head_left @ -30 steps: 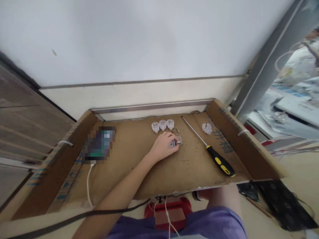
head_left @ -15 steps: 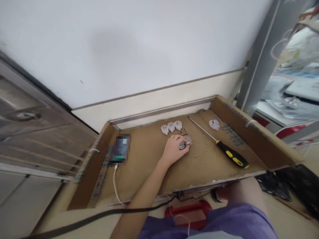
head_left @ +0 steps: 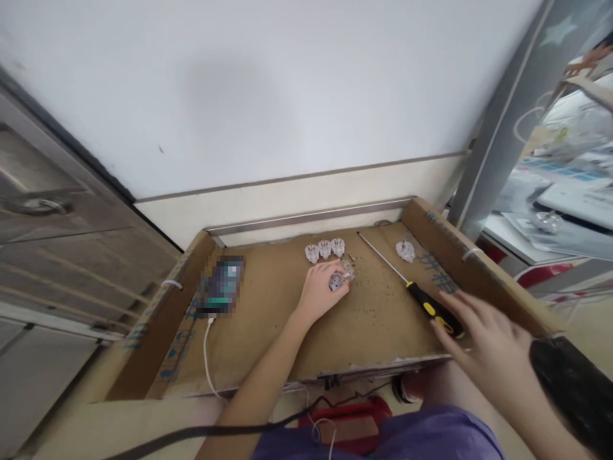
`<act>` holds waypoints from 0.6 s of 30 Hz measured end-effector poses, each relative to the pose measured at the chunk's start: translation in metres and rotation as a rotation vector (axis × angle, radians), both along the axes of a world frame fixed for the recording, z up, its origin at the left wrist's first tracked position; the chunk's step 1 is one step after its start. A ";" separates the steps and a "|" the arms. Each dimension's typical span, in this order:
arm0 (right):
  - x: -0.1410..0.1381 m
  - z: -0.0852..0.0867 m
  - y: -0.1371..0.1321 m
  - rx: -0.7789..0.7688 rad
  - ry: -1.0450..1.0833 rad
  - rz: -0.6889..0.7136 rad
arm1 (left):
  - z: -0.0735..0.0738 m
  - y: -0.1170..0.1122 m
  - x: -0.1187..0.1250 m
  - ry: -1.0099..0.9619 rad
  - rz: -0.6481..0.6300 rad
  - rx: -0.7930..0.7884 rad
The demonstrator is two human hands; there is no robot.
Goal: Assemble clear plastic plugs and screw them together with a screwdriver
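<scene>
My left hand [head_left: 318,291] is closed around a small round grey plug core [head_left: 336,281] with holes in its face. Against its fingertips lies a clear plastic plug cover [head_left: 348,269], partly hidden. My right hand [head_left: 488,342] has its fingers apart over the handle end of a black and yellow screwdriver [head_left: 421,300]; I cannot tell whether it touches it. The screwdriver's long shaft points away to the upper left. Behind my left hand, three clear plugs with metal pins [head_left: 324,248] stand in a row. A small brass screw [head_left: 351,257] lies beside them.
The cardboard tray [head_left: 258,306] has raised side walls. A phone [head_left: 223,284] with a white cable [head_left: 207,358] lies at its left. Another clear plug piece [head_left: 405,250] sits at the right. A black strap or cable [head_left: 191,434] crosses in front.
My right hand has come into view from the lower right, over the screwdriver handle. My left hand still holds the round plug core, whose holed face now shows more. The view has shifted slightly.
</scene>
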State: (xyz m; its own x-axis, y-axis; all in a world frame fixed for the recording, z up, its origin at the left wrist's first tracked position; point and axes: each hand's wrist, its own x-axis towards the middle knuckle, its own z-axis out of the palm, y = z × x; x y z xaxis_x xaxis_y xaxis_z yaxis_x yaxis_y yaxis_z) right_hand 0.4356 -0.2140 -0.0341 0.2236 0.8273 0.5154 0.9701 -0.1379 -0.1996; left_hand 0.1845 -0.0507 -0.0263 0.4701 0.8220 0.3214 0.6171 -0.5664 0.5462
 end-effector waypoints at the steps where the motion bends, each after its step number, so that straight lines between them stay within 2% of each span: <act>1: 0.000 -0.011 -0.003 -0.025 -0.046 0.030 | 0.000 0.000 -0.001 -0.005 0.013 -0.006; 3: -0.003 -0.025 -0.007 -0.035 -0.081 0.063 | 0.001 0.000 -0.002 -0.024 0.035 -0.015; 4: -0.005 -0.027 -0.009 -0.014 -0.058 0.064 | 0.001 -0.001 -0.003 -0.035 0.041 -0.016; 8: -0.020 -0.009 -0.008 0.155 0.105 0.133 | 0.001 -0.004 -0.005 -0.034 0.028 -0.010; 10: -0.025 -0.001 -0.004 0.182 0.142 0.148 | 0.001 -0.005 -0.006 -0.012 0.026 -0.004; 15: -0.024 -0.010 0.011 0.057 0.107 0.015 | 0.005 -0.001 -0.019 0.001 0.140 0.013; 18: -0.030 -0.011 0.030 0.030 0.081 -0.040 | 0.005 0.003 -0.030 0.004 0.173 0.010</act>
State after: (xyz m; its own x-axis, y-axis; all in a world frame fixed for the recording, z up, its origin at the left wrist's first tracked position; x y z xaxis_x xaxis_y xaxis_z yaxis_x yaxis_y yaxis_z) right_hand 0.4059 -0.1843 -0.0452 0.2982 0.8013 0.5187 0.9445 -0.1690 -0.2818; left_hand 0.1550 -0.0479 -0.0211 0.3234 0.8877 0.3279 0.7082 -0.4568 0.5383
